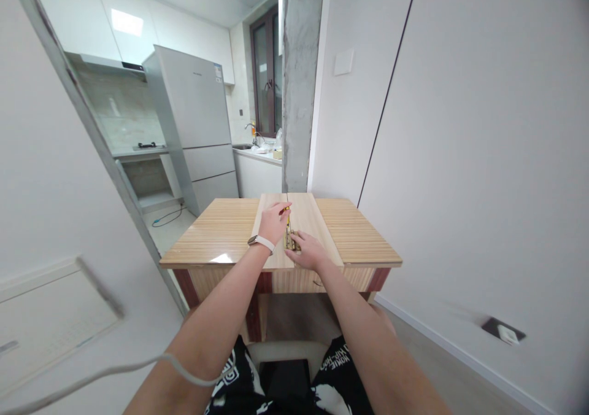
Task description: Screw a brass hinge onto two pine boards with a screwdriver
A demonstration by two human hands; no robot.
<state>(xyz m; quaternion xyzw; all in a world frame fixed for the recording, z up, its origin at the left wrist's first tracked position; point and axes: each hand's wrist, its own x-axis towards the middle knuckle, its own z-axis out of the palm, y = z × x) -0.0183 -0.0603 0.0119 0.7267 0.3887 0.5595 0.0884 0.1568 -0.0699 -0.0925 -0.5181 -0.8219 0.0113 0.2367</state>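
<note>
Two light wooden boards [309,218] lie side by side on a wooden table [221,231], meeting at a seam. A brass-coloured hinge [289,240] sits across that seam near the front edge. My left hand [272,221], with a white wrist band, holds a thin yellow-handled screwdriver [288,213] upright over the hinge. My right hand [307,250] rests on the boards with its fingers pressing on the hinge.
A concrete pillar [301,83] and a white wall [483,145] stand behind and to the right of the table. To the left a kitchen opens with a silver fridge [196,126], counter and sink [257,151]. A white cable [115,372] runs across my left arm.
</note>
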